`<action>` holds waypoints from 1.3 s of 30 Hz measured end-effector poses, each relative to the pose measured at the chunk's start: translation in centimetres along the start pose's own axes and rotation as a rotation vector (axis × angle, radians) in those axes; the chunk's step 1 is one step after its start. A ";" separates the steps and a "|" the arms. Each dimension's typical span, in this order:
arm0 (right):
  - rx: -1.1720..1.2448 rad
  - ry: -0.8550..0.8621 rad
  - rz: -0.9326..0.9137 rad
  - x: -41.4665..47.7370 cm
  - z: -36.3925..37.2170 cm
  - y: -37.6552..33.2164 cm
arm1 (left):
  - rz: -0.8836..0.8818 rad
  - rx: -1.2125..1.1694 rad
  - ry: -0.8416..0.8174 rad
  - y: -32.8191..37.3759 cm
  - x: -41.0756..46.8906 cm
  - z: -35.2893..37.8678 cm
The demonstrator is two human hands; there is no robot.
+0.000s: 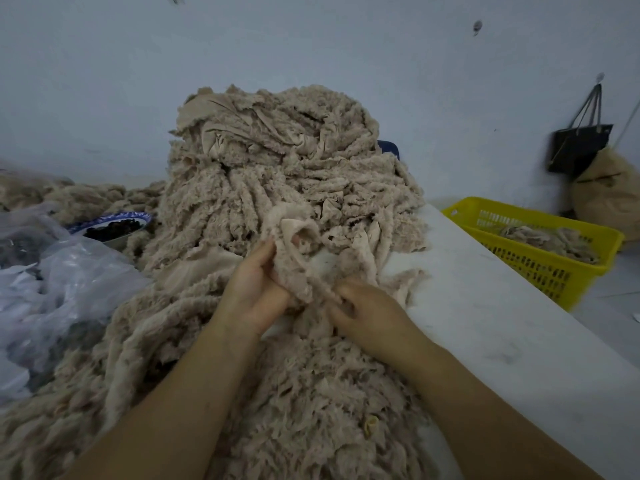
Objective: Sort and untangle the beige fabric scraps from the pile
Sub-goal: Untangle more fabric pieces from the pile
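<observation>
A tall pile of beige fabric scraps (284, 161) fills the centre of the frame, heaped on a white table (491, 306) against a pale wall (311, 46), and more of the same fleecy strips spill down toward the bottom edge and off to the left. Just below the middle of the frame both hands work on one scrap (299, 261) at the foot of the pile. The left hand (254, 292) is turned palm-up with its fingers and thumb curled round the scrap's left side. The right hand (370, 313), back upward, has its fingers curled down into the fabric, pinching the scrap's lower end. The scrap loops between them, its smooth backing showing at the top, and its far end still lies tangled with the strips behind it. At the left edge sits a crumpled clear plastic bag (62, 282), and just above it a blue-and-white bowl (110, 226) holds something dark – what it is cannot be told. On the right, beyond the table's edge, a yellow basket (540, 271) holds a few beige scraps (547, 239). In the upper right a black bag (578, 147) hangs on the wall, with a bulging beige sack (609, 192) just below it.
</observation>
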State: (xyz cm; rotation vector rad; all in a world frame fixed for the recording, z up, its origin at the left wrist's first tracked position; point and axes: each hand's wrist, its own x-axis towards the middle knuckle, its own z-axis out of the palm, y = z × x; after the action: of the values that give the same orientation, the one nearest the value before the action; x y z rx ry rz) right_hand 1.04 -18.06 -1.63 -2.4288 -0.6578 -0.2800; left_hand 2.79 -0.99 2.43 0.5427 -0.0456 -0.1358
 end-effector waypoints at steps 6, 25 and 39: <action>0.287 0.297 0.219 0.2 -1.6 1.4 | 0.070 0.164 0.151 0.9 0.5 -0.2; 0.233 0.318 0.219 0.6 -0.9 1.6 | -0.046 0.540 -0.003 -0.6 -0.5 0.2; 0.109 0.411 0.048 0.4 -0.7 0.3 | 0.016 1.364 -0.273 -2.3 -0.4 -0.2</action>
State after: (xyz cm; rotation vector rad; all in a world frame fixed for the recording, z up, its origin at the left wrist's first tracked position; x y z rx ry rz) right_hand 1.51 -18.55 -1.11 -2.1854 -0.4185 -0.6817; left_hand 2.14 -2.77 1.07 1.8823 -0.4283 -0.1502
